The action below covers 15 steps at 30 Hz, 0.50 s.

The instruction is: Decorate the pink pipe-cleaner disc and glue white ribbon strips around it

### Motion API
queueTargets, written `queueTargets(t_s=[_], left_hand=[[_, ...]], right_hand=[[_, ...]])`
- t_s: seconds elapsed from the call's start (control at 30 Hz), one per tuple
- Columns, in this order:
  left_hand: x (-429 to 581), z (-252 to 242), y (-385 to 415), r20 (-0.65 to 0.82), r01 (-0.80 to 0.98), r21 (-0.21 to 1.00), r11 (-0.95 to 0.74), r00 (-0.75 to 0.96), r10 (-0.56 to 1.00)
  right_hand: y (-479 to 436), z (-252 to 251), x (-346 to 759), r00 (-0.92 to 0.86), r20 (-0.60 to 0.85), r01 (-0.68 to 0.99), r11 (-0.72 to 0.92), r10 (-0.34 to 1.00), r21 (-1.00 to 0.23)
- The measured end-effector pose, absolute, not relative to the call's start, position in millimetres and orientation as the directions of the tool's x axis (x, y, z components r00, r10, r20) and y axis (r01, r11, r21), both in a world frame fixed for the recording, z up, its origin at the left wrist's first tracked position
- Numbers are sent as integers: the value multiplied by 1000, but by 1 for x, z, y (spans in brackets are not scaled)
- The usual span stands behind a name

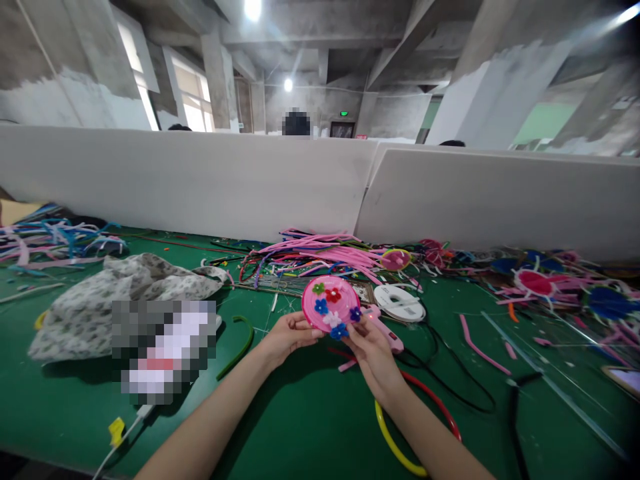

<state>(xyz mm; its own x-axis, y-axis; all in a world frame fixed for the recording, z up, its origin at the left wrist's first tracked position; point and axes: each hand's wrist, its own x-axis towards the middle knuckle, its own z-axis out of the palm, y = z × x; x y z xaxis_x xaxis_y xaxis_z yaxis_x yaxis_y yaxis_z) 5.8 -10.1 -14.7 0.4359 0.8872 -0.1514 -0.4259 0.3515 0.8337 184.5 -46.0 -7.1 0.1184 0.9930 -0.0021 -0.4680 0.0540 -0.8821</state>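
We pinch the pink disc (331, 303) with left hand (287, 335) fingers at seven o'clock and right hand (371, 347) fingers at five, above the table (300, 413).

text: none legible | green sign (345, 113) over far door: too small

a green table (310, 427) meets low white partitions (200, 180), under bare concrete beams, bright windows (193, 100) and ceiling lamps (253, 8).
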Motion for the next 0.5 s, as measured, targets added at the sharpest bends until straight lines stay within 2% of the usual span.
queueTargets(t_s=[0.5], left_hand=[[5, -12, -7, -169, -526, 781, 337, 343, 924]], right_hand=[[-47, -5, 181, 175, 21, -399, 91, 984, -913]])
